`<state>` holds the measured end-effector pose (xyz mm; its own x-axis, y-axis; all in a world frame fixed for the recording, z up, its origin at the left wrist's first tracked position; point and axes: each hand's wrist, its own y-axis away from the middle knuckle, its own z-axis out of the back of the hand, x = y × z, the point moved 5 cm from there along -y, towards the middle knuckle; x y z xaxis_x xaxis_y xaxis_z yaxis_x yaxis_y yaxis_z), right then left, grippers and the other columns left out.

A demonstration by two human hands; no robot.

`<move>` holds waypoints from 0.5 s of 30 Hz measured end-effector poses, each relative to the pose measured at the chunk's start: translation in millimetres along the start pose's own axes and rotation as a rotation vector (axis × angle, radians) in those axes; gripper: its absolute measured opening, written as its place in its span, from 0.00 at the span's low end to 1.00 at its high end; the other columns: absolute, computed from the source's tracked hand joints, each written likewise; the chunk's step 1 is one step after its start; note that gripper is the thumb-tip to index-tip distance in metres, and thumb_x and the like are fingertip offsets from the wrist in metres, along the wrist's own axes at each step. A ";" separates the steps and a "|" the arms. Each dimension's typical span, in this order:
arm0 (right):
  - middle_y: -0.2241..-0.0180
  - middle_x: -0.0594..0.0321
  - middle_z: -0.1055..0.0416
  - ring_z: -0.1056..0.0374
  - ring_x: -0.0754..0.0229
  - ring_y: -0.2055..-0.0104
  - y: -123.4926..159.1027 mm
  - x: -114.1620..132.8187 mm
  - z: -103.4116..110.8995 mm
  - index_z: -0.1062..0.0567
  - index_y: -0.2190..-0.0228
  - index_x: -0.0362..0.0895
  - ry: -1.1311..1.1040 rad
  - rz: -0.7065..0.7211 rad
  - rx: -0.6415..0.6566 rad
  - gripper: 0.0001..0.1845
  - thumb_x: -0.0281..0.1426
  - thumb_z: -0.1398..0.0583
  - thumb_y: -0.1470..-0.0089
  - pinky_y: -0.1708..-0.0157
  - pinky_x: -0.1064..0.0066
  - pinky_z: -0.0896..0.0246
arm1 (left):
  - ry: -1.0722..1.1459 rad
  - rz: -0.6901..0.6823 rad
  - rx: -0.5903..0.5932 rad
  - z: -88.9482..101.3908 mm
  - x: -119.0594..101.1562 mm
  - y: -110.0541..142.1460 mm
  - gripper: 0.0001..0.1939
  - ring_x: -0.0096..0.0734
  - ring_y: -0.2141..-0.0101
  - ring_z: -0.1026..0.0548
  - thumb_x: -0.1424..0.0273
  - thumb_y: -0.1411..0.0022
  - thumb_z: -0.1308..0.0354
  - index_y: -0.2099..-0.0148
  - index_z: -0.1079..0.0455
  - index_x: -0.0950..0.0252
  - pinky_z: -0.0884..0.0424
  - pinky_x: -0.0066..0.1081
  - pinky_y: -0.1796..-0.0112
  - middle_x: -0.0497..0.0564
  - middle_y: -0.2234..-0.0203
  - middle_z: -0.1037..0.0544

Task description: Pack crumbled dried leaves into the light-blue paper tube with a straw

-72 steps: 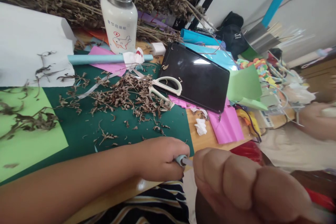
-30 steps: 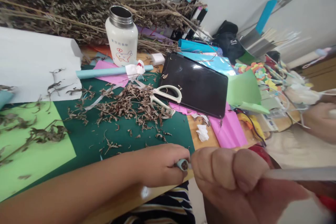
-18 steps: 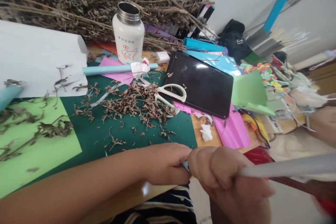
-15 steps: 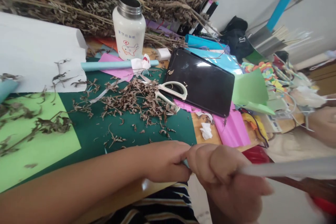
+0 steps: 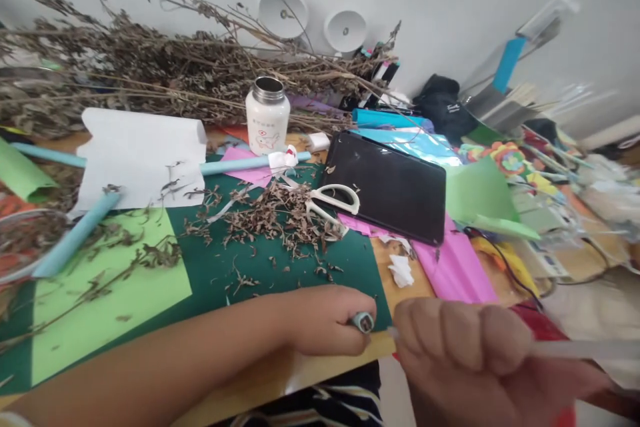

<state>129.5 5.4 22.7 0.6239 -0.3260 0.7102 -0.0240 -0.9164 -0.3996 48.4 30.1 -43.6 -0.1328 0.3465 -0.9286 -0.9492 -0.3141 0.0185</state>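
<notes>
My left hand (image 5: pixel 325 320) is closed round a small light-blue paper tube (image 5: pixel 363 321) at the table's near edge; the tube's open end, with dark bits inside, faces right. My right hand (image 5: pixel 465 353) is a fist just to the right of it, gripping a thin pale rod (image 5: pixel 575 349) that runs off to the right; its tip points at the tube's mouth, a short gap away. A pile of crumbled dried leaves (image 5: pixel 280 217) lies on the dark green sheet (image 5: pixel 280 267) behind my hands.
White scissors (image 5: pixel 333 200) lie beside a black tablet (image 5: pixel 387 183). A white open bottle (image 5: pixel 267 117), dried branches (image 5: pixel 150 73), white paper (image 5: pixel 143 157), blue paper rolls (image 5: pixel 75 233), light green paper (image 5: pixel 115 297), pink paper (image 5: pixel 450 263) and craft clutter at the right crowd the table.
The rod's tip was in the tube's mouth half a second ago; now my right hand has drawn back to the right and a gap shows. The camera has tilted up.
</notes>
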 end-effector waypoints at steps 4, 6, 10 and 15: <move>0.88 0.71 0.58 0.58 0.68 0.85 1.1 -13.1 -9.1 0.54 0.85 0.43 0.077 -0.038 0.062 0.27 0.51 0.55 0.51 0.85 0.72 0.59 | 0.056 0.001 0.031 -3.3 2.8 -0.8 0.04 0.21 0.74 0.40 0.77 0.50 0.54 0.73 0.46 0.65 0.41 0.20 0.71 0.42 0.78 0.41; 0.87 0.71 0.58 0.57 0.68 0.84 1.4 -17.5 -9.6 0.53 0.85 0.43 0.106 -0.055 0.073 0.27 0.52 0.54 0.52 0.84 0.72 0.59 | 0.082 -0.012 0.033 -4.4 3.2 -1.1 0.03 0.22 0.73 0.40 0.77 0.51 0.54 0.72 0.45 0.65 0.40 0.20 0.70 0.42 0.78 0.40; 0.87 0.72 0.56 0.56 0.68 0.84 2.7 -20.6 -7.8 0.52 0.85 0.43 0.123 -0.096 0.081 0.27 0.51 0.52 0.53 0.83 0.72 0.59 | 0.110 -0.042 0.020 -3.9 1.6 -1.0 0.03 0.22 0.74 0.39 0.78 0.51 0.54 0.73 0.43 0.65 0.39 0.20 0.71 0.42 0.78 0.40; 0.87 0.72 0.56 0.56 0.68 0.84 0.2 -20.4 -9.1 0.52 0.85 0.44 0.143 -0.101 0.092 0.26 0.51 0.53 0.52 0.83 0.72 0.57 | 0.107 -0.033 0.010 -1.7 1.7 -2.0 0.03 0.22 0.74 0.37 0.78 0.52 0.53 0.73 0.42 0.66 0.38 0.20 0.70 0.42 0.78 0.38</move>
<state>109.7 9.7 13.4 0.5021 -0.2695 0.8217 0.1085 -0.9231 -0.3690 50.5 29.8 -45.9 -0.0711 0.2603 -0.9629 -0.9554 -0.2951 -0.0092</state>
